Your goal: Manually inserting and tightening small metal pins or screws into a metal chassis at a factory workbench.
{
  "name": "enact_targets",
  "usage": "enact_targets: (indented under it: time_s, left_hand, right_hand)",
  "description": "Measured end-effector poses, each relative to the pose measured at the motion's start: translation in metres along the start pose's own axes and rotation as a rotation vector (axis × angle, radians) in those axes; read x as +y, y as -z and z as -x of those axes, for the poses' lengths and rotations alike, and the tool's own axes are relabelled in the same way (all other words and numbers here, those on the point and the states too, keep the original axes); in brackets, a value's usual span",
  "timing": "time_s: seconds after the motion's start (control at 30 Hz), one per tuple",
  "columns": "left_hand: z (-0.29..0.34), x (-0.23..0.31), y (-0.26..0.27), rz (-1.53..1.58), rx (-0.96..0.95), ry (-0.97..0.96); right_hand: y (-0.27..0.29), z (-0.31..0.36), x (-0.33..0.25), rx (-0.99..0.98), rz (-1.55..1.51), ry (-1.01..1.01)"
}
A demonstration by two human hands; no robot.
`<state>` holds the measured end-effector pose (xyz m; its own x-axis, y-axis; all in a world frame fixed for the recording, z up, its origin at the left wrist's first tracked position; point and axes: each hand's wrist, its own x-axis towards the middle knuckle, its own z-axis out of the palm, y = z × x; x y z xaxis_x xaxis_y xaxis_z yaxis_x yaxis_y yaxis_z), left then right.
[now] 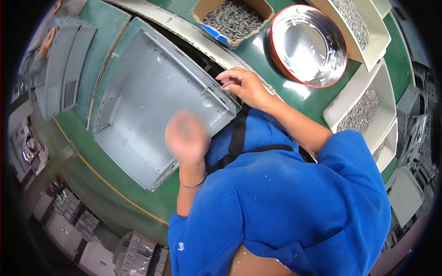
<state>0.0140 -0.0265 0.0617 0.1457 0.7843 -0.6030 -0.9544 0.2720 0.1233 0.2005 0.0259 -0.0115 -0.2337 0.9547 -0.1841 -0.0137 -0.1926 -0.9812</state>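
Observation:
A large grey sheet-metal tray [152,101] with raised edges lies tilted in front of me, small holes and dimples in its floor. At its right edge, by a slotted flange, my right hand [246,87] is closed in a pinch. Whatever is between those fingertips is too small to name. My left hand [186,135], with a bracelet at the wrist, is over the near part of the tray. A blur hides its fingers, so its grip and any contact with the metal cannot be made out.
On the green table stand a cardboard box [197,11] of small grey metal parts, a red-rimmed steel bowl [304,46] with white pieces, and cream bins [386,85] of small parts. At far left, another person's hand [48,42] touches grey panels [57,73].

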Motion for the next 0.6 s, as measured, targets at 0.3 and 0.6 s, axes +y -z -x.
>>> enact_targets:
  time_s: [0.3,0.6]
  left_hand:
    - [-0.008,-0.003,0.006,-0.029,0.026,0.08]
    - [-0.006,-0.007,0.01,-0.04,0.135,0.013]
  right_hand:
    - [0.007,0.014,0.0,-0.071,-0.06,-0.045]
    - [0.013,0.015,0.013,-0.052,0.125,-0.066]
